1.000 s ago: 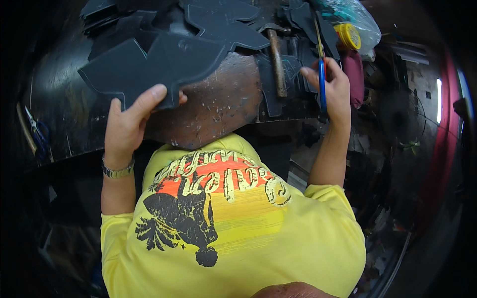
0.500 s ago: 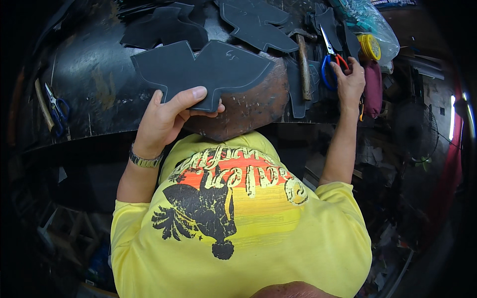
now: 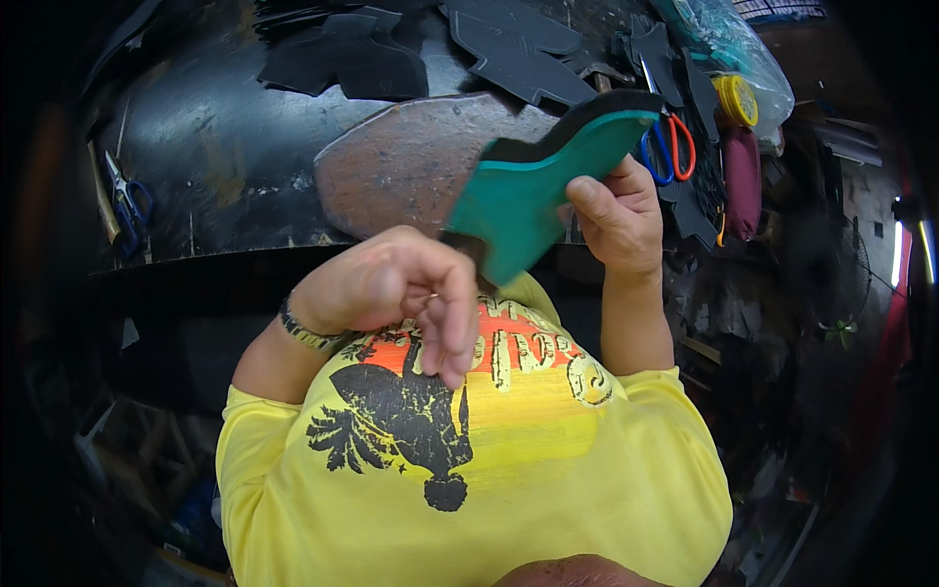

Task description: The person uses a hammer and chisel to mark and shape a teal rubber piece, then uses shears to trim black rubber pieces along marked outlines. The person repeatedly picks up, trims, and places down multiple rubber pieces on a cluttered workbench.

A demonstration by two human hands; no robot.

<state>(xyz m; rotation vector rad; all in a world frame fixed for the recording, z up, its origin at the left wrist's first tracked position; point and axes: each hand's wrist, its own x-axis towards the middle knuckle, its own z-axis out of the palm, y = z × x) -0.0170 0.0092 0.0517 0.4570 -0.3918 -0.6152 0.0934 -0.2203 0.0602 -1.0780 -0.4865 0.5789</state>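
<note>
My right hand (image 3: 621, 220) pinches a cut-out sheet piece (image 3: 548, 191) by its right part, thumb on the near side. The piece is tilted and looks bent over, its teal face toward me and a black band along its upper edge. My left hand (image 3: 401, 289) is beside the lower left end of the piece, in front of the shirt. Its fingers hang loosely bent and apart, with nothing visible in them. Behind the piece is a worn brown board (image 3: 391, 166). Red-and-blue-handled scissors (image 3: 682, 147) lie just beyond my right hand, blades partly hidden.
Black cut pieces (image 3: 342, 59) are piled at the back. A yellow round container (image 3: 736, 101), a maroon pouch (image 3: 741, 186) and a clear plastic bag (image 3: 758, 73) are at right. Blue-handled scissors (image 3: 127, 201) and a wooden-handled tool (image 3: 103, 201) lie at left.
The dark piece has passed from my left hand to my right and turned to show its teal side. My right hand came away from the scissors, leaving them on the bench.
</note>
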